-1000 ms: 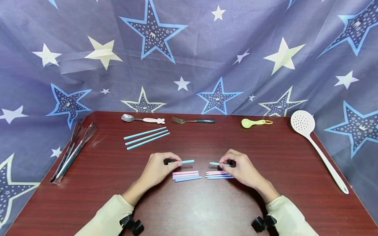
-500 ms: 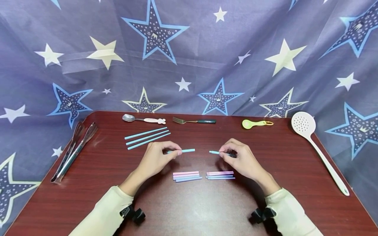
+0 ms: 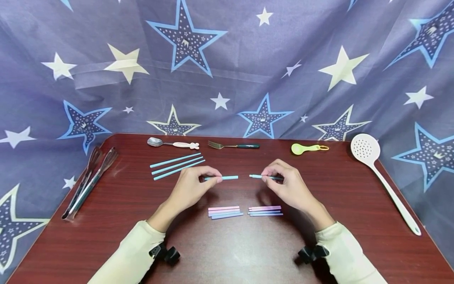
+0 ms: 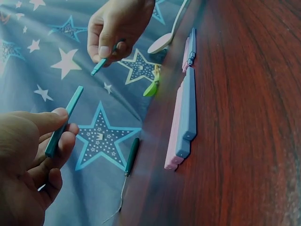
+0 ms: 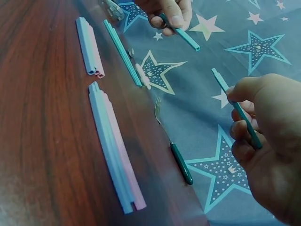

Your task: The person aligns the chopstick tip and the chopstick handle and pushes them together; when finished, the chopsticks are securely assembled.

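My left hand (image 3: pixel 191 188) pinches a short teal square stick (image 3: pixel 230 177) between thumb and fingers, its free end pointing right. Opposite, my right hand (image 3: pixel 292 187) pinches another teal stick (image 5: pixel 218 79) that has a narrower peg at its tip. The left stick's facing end looks hollow in the right wrist view. A small gap separates the two ends, roughly in line above the table. Below them lie two bundles of pink and blue sticks, a left bundle (image 3: pixel 224 213) and a right bundle (image 3: pixel 265 211), the right one with pegs at its left ends.
Three longer teal sticks (image 3: pixel 177 165) lie behind my left hand. Along the back edge are a spoon (image 3: pixel 173 144), a fork (image 3: pixel 234 146) and a green measuring spoon (image 3: pixel 308 148). Tongs (image 3: pixel 88 183) lie far left, a white skimmer (image 3: pixel 384 185) far right. A starry curtain (image 3: pixel 227 71) hangs behind.
Both hands have moved away from the bundles toward the back of the table, each carrying its teal stick. Lately the two stick ends have drawn closer together.
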The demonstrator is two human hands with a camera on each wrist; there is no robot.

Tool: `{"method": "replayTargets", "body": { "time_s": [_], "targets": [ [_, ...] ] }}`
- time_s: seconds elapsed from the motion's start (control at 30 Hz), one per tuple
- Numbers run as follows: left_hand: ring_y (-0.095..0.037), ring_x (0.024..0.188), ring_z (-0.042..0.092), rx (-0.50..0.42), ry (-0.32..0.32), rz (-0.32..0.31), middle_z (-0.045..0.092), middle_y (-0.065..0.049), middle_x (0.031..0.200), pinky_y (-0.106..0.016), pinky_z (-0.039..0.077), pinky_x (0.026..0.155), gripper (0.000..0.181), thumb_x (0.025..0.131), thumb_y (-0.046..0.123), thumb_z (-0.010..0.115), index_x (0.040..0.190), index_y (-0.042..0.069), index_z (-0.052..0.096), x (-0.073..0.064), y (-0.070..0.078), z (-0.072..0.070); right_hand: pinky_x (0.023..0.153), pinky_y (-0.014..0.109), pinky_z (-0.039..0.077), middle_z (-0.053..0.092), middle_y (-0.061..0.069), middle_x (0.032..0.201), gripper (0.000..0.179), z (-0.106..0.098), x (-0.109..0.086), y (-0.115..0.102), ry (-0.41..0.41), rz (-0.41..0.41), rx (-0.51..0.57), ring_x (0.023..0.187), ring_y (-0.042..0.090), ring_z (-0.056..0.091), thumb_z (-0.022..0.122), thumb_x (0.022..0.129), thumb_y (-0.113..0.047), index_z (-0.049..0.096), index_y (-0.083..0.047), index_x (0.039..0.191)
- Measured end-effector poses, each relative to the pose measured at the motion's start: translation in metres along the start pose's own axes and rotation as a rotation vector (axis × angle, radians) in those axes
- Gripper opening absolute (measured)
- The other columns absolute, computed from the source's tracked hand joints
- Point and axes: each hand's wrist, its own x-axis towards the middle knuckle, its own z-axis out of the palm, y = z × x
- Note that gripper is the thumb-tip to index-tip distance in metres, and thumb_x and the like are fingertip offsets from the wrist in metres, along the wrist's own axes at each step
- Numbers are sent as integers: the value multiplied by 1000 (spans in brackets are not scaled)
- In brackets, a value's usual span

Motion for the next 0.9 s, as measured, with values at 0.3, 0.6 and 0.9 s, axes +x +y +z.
{"method": "replayTargets", "body": {
  "time_s": [0.3,0.6,0.9],
  "targets": [
    [-7,59,46,15,14,23,73,13,80,-23,40,58,4,91,25,79,95,23,80,0,-1,0,75,18,49,68,-4,90,16,2,1,-6,5,5,28,83,8,61,77,89,0,75,-15,94],
    [-6,58,45,10,13,31,73,13,79,-23,39,56,4,92,25,79,95,22,80,1,-1,1,71,23,49,69,-2,91,13,5,-5,-7,5,53,42,82,7,59,78,89,-2,75,-14,93],
    [-6,56,42,-7,7,34,72,12,76,-22,38,56,5,91,23,80,95,21,80,-1,1,1,71,23,48,68,-3,91,12,10,-5,-9,-25,54,45,82,7,59,76,91,-3,75,-14,94]
  ]
}}
